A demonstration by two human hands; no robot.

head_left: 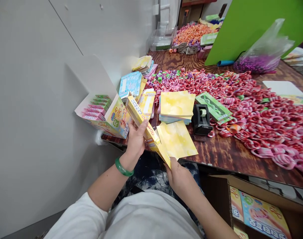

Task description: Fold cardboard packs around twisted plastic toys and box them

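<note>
Holding one yellow box (140,117): left hand (135,142), fingers clamped on sides; right hand (179,175), fingers pinching one flap (164,155).

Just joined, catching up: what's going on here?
A person holds a yellow printed carton in the left hand, while the right hand pinches yellow cardboard at its near end. To the left, an open display box holds slim pink and green cartons. A black tape dispenser stands on the wooden table, beside a heap of mostly red and pink loops.
</note>
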